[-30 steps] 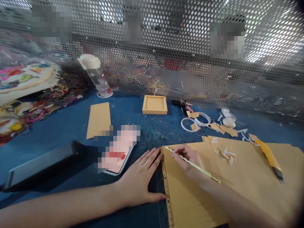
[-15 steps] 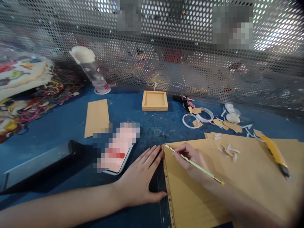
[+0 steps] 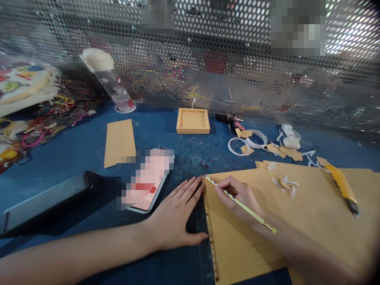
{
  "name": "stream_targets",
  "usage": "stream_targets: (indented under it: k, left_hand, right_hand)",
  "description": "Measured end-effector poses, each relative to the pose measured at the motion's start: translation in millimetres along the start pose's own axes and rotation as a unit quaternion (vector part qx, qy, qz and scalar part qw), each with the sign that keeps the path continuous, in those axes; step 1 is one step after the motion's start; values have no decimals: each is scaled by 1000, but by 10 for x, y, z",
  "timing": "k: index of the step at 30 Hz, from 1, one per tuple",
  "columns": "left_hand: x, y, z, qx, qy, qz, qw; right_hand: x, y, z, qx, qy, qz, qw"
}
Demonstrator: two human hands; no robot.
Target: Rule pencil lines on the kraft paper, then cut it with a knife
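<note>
Yellow pencil (image 3: 248, 210) slantwise in right grip (image 3: 245, 196), brown sheet (image 3: 237, 247) beneath

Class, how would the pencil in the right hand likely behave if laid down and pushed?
The pencil would probably stay stiff, since it looks straight from tip to eraser in the right hand. Being slim, it is likely light. Pushed sideways, it might roll on the flat-looking brown sheet, though its cross-section is too small to tell.

Head view, forward and down at hands (image 3: 170, 219).
</note>
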State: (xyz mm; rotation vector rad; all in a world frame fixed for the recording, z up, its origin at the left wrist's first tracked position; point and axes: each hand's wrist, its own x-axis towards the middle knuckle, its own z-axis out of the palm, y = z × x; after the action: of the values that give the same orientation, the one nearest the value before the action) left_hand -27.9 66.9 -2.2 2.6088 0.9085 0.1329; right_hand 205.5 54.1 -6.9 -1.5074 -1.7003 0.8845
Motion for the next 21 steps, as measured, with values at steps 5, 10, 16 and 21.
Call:
stream_targets:
  k: [5,10,16,21]
  left_hand:
    - [3,8,5,10,3,8,1000]
    - [3,22,-1,23,-1,12,1000]
    - [3,26,-24,27,-16,1,999]
    - [7,19,-20,22,-9,6,1000]
  right_hand:
    - [30,-222,-65,-25,2,7,1000]
    - [29,-283,-108,-26,-16,26,999]
    - [4,-170,-79,-44,-15,24,999]
    - [17,-182,-53,-32,0,29,999]
